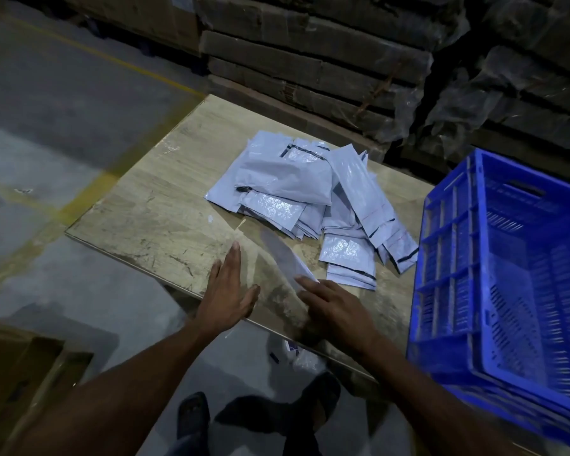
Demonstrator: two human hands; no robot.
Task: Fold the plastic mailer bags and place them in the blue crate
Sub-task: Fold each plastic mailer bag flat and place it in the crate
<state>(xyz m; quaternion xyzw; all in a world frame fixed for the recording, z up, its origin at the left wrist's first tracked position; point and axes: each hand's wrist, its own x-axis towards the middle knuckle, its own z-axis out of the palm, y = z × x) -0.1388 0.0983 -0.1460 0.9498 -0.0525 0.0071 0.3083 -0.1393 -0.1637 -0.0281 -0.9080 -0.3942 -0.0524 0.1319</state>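
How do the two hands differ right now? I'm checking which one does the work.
The left hand lies open, fingers straight, on the bare table; the right hand has curled fingers on a blurred mailer bag. The left touches no bag; the right does. Both are at the table's near edge.

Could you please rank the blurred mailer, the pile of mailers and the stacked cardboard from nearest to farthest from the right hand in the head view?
From the right hand:
1. Blurred mailer: at its fingertips, between both hands.
2. Pile of mailers: farther back on the table, mid-board.
3. Stacked cardboard: beyond the table's far edge.
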